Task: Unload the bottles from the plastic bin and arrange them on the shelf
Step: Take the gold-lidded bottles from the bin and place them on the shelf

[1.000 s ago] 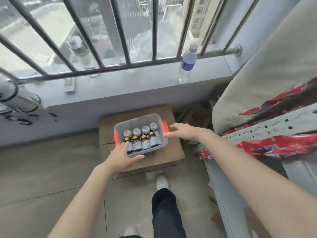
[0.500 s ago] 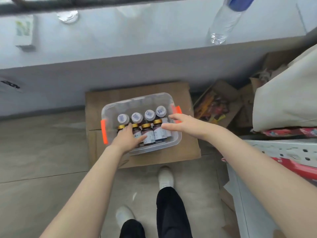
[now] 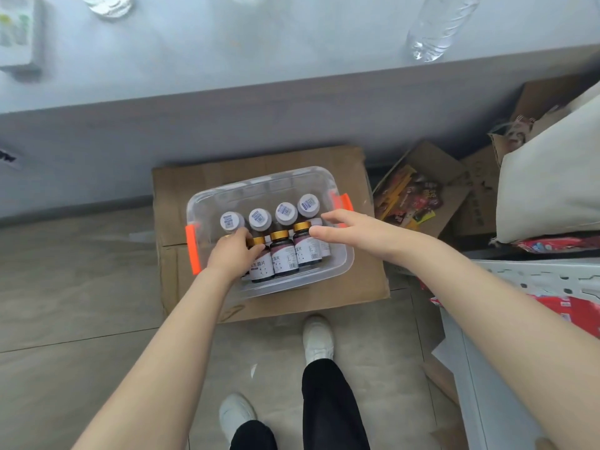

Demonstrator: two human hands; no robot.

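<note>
Now clear plastic bin with orange latches (image 3: 336,254) sits on flattened brown cardboard (image 3: 357,287), two rows of brown label-wrapped bottles (image 3: 284,251) upright inside. My left hand (image 3: 232,254) curled round front-left bottle; my right hand (image 3: 350,230) hovers spread above bin's right side.

Black trousers (image 3: 328,401) — white shoes (image 3: 316,339)

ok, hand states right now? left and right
Left hand: closed around the leftmost gold-capped bottle in the bin.
Right hand: open, empty, fingers spread over the bottles.
</note>
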